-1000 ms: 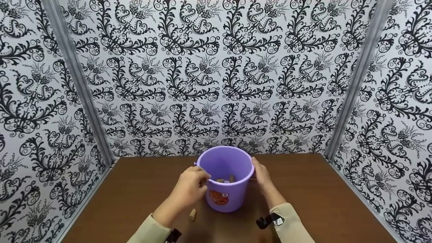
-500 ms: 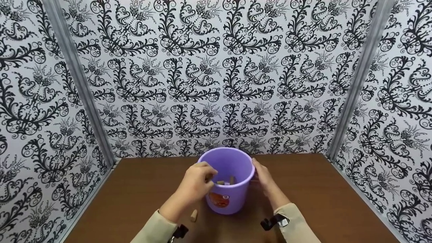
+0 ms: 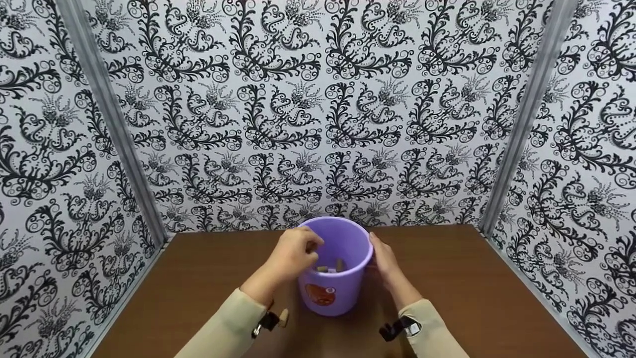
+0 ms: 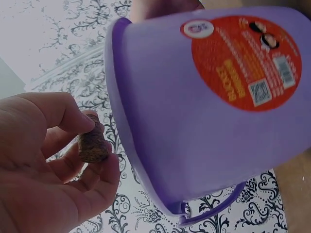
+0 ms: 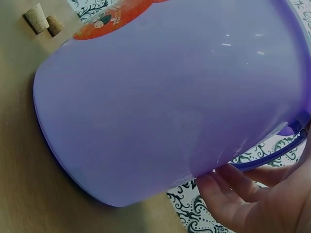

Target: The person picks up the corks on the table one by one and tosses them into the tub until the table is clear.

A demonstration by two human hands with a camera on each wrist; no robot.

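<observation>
A purple bucket [image 3: 330,293] with a red-orange label stands upright on the table, its mouth turned up. My left hand [image 3: 294,252] is at the left side of the rim, partly over the opening. In the left wrist view it pinches a brown cork [image 4: 92,144] between thumb and fingers, just outside the rim. My right hand [image 3: 386,258] holds the bucket's right side near the rim; its fingertips [image 5: 209,187] touch the wall beside the purple handle [image 5: 272,158]. Inside the bucket lie several corks [image 3: 339,265], partly hidden by the front rim.
Two corks lie on the brown table [image 3: 213,268] in front of the bucket: a paler cork [image 5: 37,19] and a darker cork [image 5: 55,25]. Patterned black-and-white walls [image 3: 318,124] enclose the table at the back and both sides.
My left hand has risen from the front-left rim and shifted right, over the bucket's opening. My right hand keeps its hold on the bucket, which has barely moved.
</observation>
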